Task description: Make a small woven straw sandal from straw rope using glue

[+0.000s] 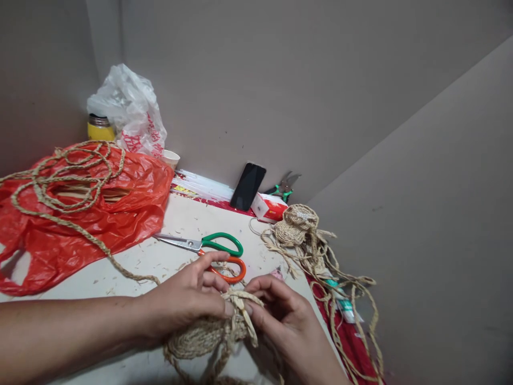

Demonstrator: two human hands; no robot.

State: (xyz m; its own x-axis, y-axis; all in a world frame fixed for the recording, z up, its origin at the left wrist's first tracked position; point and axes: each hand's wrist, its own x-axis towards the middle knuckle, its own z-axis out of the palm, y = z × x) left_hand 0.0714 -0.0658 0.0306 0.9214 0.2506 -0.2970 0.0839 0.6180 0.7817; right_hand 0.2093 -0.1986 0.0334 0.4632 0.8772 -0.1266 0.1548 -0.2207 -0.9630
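Observation:
A coiled piece of braided straw (196, 338) is held over the table near its front edge. My left hand (190, 299) grips it from the left, thumb pressed near a pale straw strand (247, 321) at its top. From the right, my right hand (280, 315) pinches that strand with thumb and fingertips. The fingers of both hands are closed and partly hide the straw. Just beyond lie scissors (200, 245) with one green and one orange handle, their blades pointing left. A straw braid (116, 264) runs from behind my left hand to the left.
A red plastic bag (140, 187) carries loops of braid (38, 184). Behind stand a yellow jar (100, 130), a clear bag (128, 101) and a paper cup (171, 158). A phone (248, 186) leans near a small box (270, 207) and pruners (284, 187). More coiled straw (292, 227) lies right.

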